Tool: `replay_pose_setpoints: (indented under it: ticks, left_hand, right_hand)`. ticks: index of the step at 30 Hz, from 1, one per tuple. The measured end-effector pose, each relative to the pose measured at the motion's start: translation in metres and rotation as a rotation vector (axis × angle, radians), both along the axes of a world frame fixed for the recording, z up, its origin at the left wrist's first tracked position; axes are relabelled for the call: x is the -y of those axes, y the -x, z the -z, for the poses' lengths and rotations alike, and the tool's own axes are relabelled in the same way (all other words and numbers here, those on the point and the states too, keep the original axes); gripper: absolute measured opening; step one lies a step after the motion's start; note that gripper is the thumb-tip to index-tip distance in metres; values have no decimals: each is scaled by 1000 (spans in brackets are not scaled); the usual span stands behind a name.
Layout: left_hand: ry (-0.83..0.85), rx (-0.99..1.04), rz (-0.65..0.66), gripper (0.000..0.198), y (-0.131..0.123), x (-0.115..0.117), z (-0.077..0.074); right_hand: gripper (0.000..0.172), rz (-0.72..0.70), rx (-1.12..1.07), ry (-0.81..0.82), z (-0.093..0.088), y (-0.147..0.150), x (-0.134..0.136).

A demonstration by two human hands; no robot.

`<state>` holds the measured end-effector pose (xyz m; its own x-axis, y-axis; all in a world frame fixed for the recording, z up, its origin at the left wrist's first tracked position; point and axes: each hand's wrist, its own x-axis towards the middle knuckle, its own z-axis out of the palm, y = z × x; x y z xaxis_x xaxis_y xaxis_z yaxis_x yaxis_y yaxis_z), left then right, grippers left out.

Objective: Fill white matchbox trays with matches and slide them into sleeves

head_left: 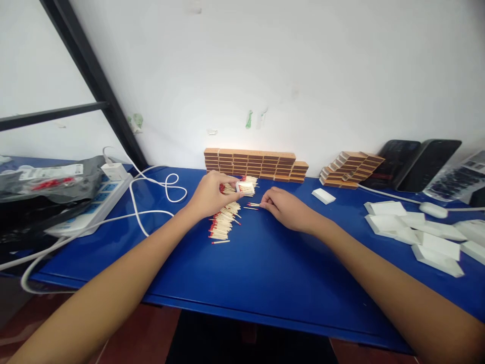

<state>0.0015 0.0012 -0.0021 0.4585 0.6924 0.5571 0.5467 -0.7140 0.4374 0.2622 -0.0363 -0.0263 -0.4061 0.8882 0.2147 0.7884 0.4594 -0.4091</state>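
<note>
My left hand (pixel 211 194) is closed on a small white matchbox tray (pixel 245 188) partly filled with matches, held just above the blue table (pixel 265 263). Below it lies a loose pile of red-tipped matches (pixel 223 222). My right hand (pixel 286 207) rests on the table to the right of the pile, its fingers pinched on a few matches (pixel 253 205) lying there. Behind both hands, a row of stacked brown matchboxes (pixel 253 164) stands against the white wall.
A second heap of brown matchboxes (pixel 350 169) sits at the back right, a single white tray (pixel 323 195) beside it. Several white trays (pixel 420 232) lie at the right. Two dark phones (pixel 417 164) lean on the wall. A power strip (pixel 98 199), white cables (pixel 151 202) and a bag (pixel 45 184) occupy the left.
</note>
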Motion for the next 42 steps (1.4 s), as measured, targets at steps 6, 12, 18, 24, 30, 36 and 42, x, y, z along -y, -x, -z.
replay_pose_setpoints:
  ticks: [6, 12, 18, 24, 30, 36, 42]
  left_hand:
    - [2, -10, -1, 21, 1, 0, 0]
    - [18, -18, 8, 19, 0, 1, -1]
    - [10, -31, 1, 18, 0, 0, 0]
    - [-5, -40, -5, 19, 2, -2, 1]
    - [17, -56, 25, 22, -1, 2, 1]
    - [97, -3, 100, 29, -6, 8, 4]
    - [114, 47, 156, 30, -8, 10, 5]
  right_hand:
    - [15, 10, -3, 3, -7, -6, 2]
    - [16, -17, -21, 43, -12, -13, 1]
    - [14, -36, 22, 81, -9, -10, 2]
    - [18, -64, 71, 68, -9, -11, 4]
    - [14, 10, -56, -75, -21, -15, 4]
    - [12, 34, -124, -143, -19, -4, 6]
    - [12, -21, -83, -146, -16, 3, 12]
